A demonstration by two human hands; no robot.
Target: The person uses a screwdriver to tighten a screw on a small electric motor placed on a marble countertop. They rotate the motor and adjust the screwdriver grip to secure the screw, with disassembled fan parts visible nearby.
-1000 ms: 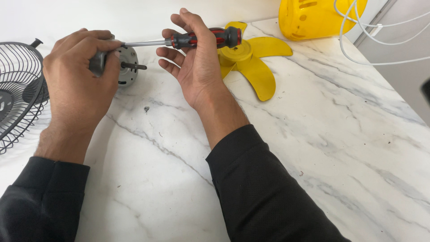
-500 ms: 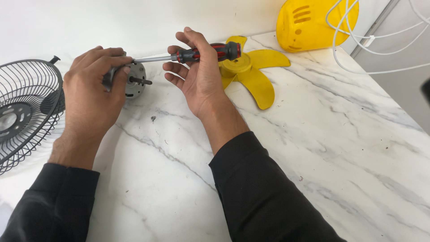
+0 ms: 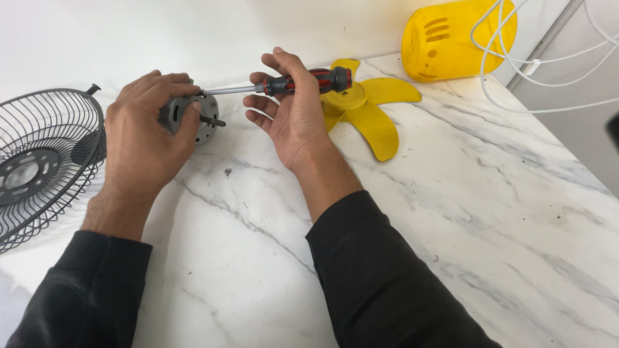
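My left hand [image 3: 145, 132] grips a small grey fan motor [image 3: 207, 121] on the white marble table [image 3: 451, 212], its shaft pointing right. A screwdriver [image 3: 309, 82] with a red and black handle lies across the fingers of my right hand [image 3: 293, 116]. Its metal shank reaches left to the top of the motor. A small loose screw [image 3: 227, 172] lies on the table just below the motor.
A yellow fan blade [image 3: 371, 109] lies behind my right hand. A yellow plastic fan housing [image 3: 454, 38] stands at the back right with white cables [image 3: 548, 58] beside it. A black wire fan guard [image 3: 42, 161] lies at the left edge.
The view has shifted, so everything sits further right and lower in frame. Both hands keep the same hold on the motor and screwdriver.
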